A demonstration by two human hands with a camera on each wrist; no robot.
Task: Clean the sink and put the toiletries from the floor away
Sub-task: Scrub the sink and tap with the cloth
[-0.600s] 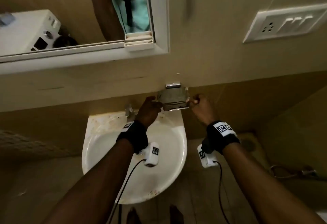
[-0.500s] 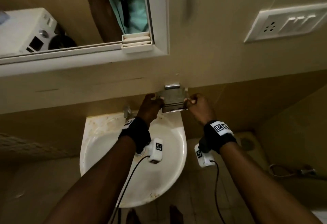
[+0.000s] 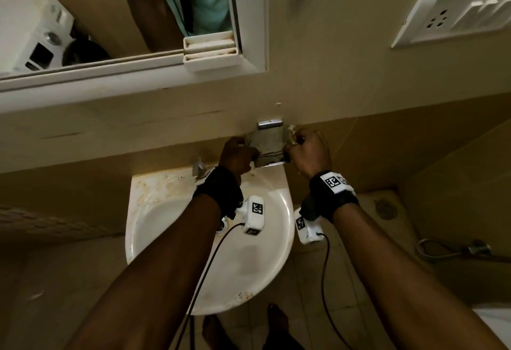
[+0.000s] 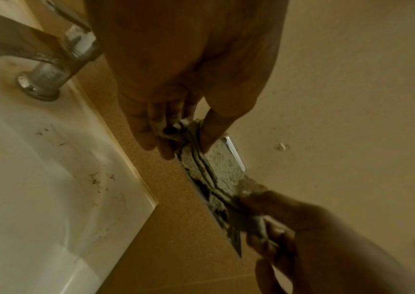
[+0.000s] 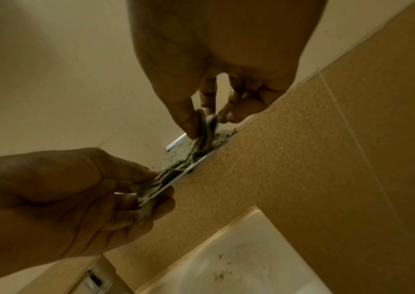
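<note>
1. A grimy metal soap holder (image 3: 266, 145) is being gripped at both ends, up against the wall just above the sink (image 3: 171, 211).
2. Its left end is being pinched by the left hand (image 3: 236, 154), thumb on top and fingers curled under.
3. Its right end is being pinched by the right hand (image 3: 308, 151), thumb against curled fingers.
4. Crusty grey gunk is being shown all over the holder's tray in the wrist views.
5. Bits of dark hair or dirt are lying in the stained basin, near the tap (image 4: 47, 65).
</note>
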